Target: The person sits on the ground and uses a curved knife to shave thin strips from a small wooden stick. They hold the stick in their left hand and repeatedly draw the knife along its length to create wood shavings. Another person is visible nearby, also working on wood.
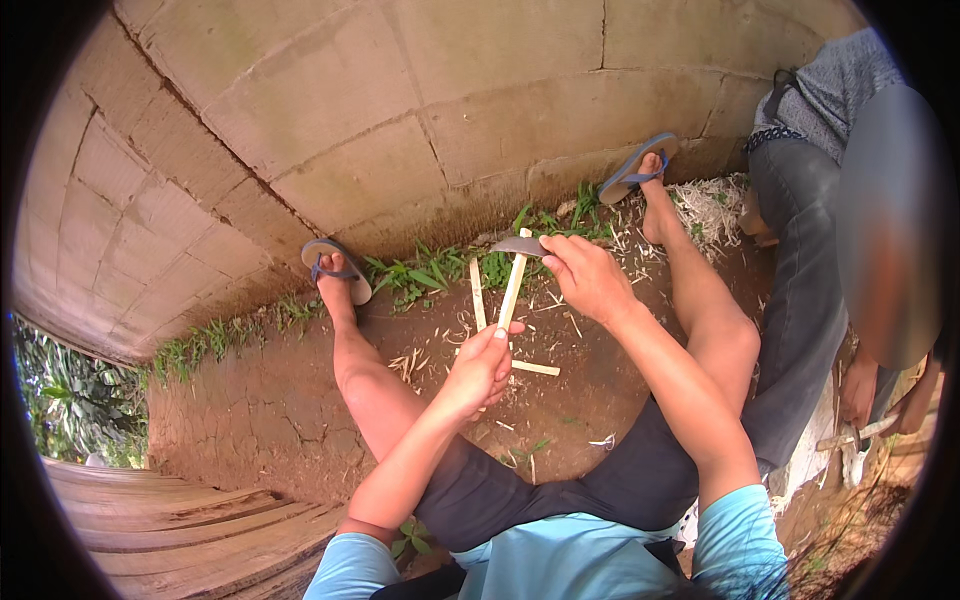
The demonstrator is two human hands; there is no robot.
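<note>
My left hand (pixel 480 372) is closed around the lower end of a pale, slim wooden stick (pixel 512 290), which points up and away from me. In my right hand (pixel 590 278) is a knife with a dark, curved blade (pixel 518 245). The blade lies across the stick near its far end; the knife's handle is hidden by my fingers. A second pale stick (pixel 477 290) shows just left of the held one, and I cannot tell whether it touches my left hand. Another short stick (pixel 535 369) is on the ground beside that hand.
Wood shavings (pixel 405 365) litter the brown dirt between my legs. A block wall (pixel 500 120) rises ahead, with grass (pixel 425 275) along its foot. Close on my right, another person in dark trousers (pixel 800 220) works with their own hands (pixel 857 390). Wooden boards (pixel 190 520) lie at lower left.
</note>
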